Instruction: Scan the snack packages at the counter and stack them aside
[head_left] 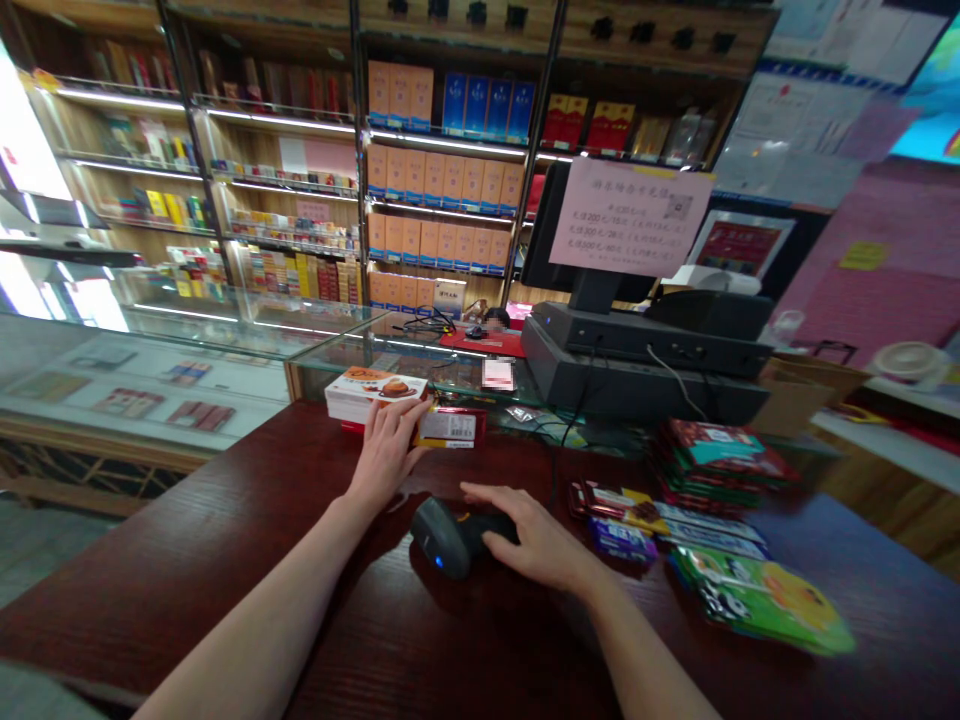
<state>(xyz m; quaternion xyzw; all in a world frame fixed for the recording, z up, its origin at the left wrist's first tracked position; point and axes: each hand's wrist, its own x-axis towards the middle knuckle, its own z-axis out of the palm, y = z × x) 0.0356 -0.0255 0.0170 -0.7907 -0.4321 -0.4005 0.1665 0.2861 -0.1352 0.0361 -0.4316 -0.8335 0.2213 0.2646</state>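
The left hand (386, 450) lay open on a cake carton (371, 392) near the tabletop's far edge; the right hand (536, 535) curled over a barcode scanner (450, 535). A careless push could topple the carton.

My left hand (386, 450) is on a white and orange paper box (375, 393), which is smooth and a bit shiny. My right hand (536, 535) is on a dark grey plastic scanner (450, 535), which is smooth and not very shiny. The dark red wood bench (187, 560) is glossy. The green foil snack bag (761, 600) is shiny. The clear glass case (337, 345) is smooth.
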